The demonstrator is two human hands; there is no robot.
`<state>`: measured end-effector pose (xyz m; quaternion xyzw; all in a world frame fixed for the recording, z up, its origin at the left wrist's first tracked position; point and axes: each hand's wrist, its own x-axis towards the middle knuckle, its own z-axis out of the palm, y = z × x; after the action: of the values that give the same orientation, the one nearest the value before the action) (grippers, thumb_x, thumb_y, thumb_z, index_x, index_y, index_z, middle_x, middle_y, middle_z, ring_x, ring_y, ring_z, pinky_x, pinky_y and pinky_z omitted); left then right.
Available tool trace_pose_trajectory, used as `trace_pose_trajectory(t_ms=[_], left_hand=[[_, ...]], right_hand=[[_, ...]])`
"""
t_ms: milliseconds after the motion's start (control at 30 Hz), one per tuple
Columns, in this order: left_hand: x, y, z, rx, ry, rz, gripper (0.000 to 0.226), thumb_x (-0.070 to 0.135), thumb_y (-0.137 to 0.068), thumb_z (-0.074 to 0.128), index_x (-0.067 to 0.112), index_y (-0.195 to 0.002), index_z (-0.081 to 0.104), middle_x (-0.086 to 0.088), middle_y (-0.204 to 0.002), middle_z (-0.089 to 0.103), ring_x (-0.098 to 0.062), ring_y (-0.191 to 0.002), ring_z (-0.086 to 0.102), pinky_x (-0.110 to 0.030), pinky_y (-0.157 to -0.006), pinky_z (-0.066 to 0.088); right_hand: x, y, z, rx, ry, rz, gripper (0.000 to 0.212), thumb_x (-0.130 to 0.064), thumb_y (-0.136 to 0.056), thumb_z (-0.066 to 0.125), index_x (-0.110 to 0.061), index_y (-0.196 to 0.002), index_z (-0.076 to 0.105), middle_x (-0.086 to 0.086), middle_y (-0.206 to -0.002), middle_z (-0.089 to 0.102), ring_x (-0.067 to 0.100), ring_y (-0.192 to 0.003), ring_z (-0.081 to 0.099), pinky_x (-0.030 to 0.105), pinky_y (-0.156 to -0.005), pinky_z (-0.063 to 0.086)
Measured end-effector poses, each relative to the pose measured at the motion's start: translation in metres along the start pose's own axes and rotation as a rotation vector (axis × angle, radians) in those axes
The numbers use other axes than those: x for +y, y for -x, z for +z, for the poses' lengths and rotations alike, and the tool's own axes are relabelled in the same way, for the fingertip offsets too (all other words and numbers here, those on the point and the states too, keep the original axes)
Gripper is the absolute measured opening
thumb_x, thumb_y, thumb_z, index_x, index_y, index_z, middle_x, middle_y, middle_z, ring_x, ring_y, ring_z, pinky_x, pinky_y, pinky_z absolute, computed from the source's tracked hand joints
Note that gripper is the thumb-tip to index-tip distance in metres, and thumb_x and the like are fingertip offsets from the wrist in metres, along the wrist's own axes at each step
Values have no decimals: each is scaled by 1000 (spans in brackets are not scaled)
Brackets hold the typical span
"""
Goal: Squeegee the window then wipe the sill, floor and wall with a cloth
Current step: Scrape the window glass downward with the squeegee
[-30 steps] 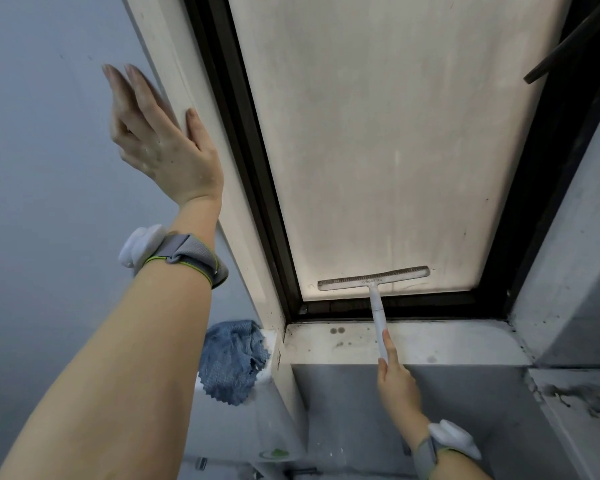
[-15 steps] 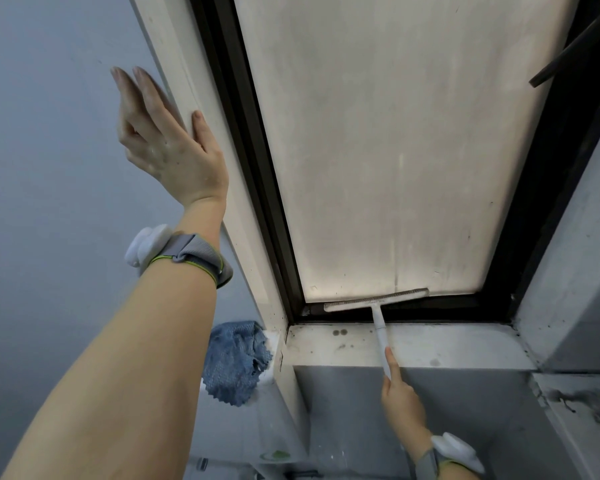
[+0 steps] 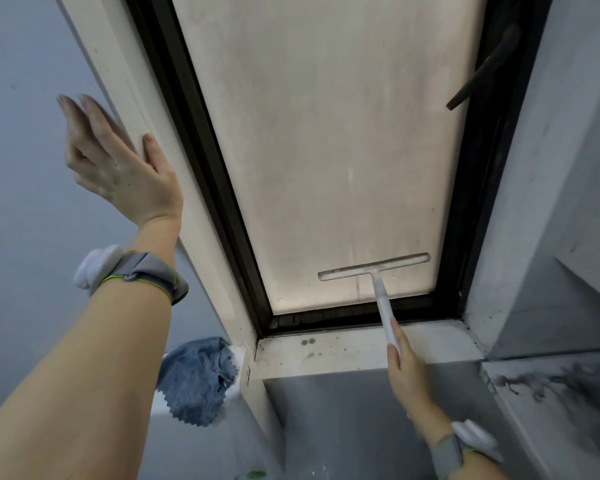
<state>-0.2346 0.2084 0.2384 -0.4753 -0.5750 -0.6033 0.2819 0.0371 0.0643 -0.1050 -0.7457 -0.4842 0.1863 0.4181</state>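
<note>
A tall frosted window pane in a black frame fills the upper middle. A white squeegee lies with its blade flat on the lower right of the glass, a little above the bottom frame. My right hand grips the squeegee's white handle from below, forefinger laid along it. My left hand presses flat against the white left jamb, fingers straight. The white sill under the window shows dark spots. A blue cloth hangs on a white ledge left of the sill.
A black window handle sticks out at the upper right of the frame. The grey side wall on the right carries black grime near its lower ledge. A plain grey wall stands to the left.
The squeegee blade went down to the bottom frame, then came back up onto the glass further to the right. My left hand stays pressed on the jamb.
</note>
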Motion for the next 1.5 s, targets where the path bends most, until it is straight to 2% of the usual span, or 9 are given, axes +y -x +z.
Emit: trace_pose_trajectory(t_ms=[200,367,500,667,800,1067,1267,1400,1500], left_hand=[[0,0,0,-5,-2,-7,64,36,-89,43,12,-146,27,-7,-154,21,-23,-132,31,-35,-106,23],[1,0,0,13,3,-4,64,34,-88,44,11,-145,28,-8,-154,23,-23,-130,32,-34,-106,23],[0,0,0,24,-3,4,63,33,-88,45,10,-145,29,-9,-153,25,-23,-129,33,-33,-105,25],[1,0,1,45,8,9,62,33,-88,46,10,-144,30,-10,-153,26,-20,-129,32,-32,-105,24],[0,0,2,50,-2,8,62,33,-88,45,10,-144,30,-9,-153,26,-19,-129,32,-30,-104,23],[1,0,2,34,-10,3,63,35,-88,44,10,-144,30,-9,-153,25,-23,-129,34,-31,-104,23],[1,-1,-1,-3,-12,2,63,35,-90,41,11,-145,27,-9,-154,22,-23,-131,32,-34,-106,22],[1,0,-1,-2,10,1,62,34,-90,41,11,-145,27,-9,-154,21,-23,-131,31,-35,-106,23],[1,1,-1,-11,9,-1,62,35,-90,40,11,-145,27,-8,-154,22,-22,-131,31,-35,-107,22]], right_hand=[[11,-11,-11,-56,92,16,54,-22,-97,36,-40,-143,16,4,-57,45,21,-48,44,34,-45,38],[17,-4,0,-78,85,82,55,-24,-97,37,-38,-144,13,13,-65,57,29,-53,56,39,-48,48],[29,2,11,-115,107,148,56,-26,-97,37,-41,-144,10,14,-63,59,31,-55,58,42,-51,51],[37,11,15,-179,88,183,58,-21,-98,37,-38,-145,8,9,-56,54,26,-48,52,38,-48,48],[40,13,20,-183,87,206,58,-21,-97,37,-38,-145,8,15,-61,59,32,-53,59,42,-50,51],[43,14,20,-213,106,237,56,-24,-97,36,-40,-144,10,13,-63,60,31,-54,58,41,-52,51],[32,15,11,-201,88,228,53,-24,-97,36,-38,-144,15,15,-64,61,34,-57,59,41,-50,49],[13,22,13,-132,47,145,55,-23,-96,39,-43,-142,16,7,-58,54,22,-47,50,35,-44,40],[-11,27,20,-153,36,63,55,-26,-96,39,-49,-140,13,4,-62,55,21,-51,51,35,-47,41]])
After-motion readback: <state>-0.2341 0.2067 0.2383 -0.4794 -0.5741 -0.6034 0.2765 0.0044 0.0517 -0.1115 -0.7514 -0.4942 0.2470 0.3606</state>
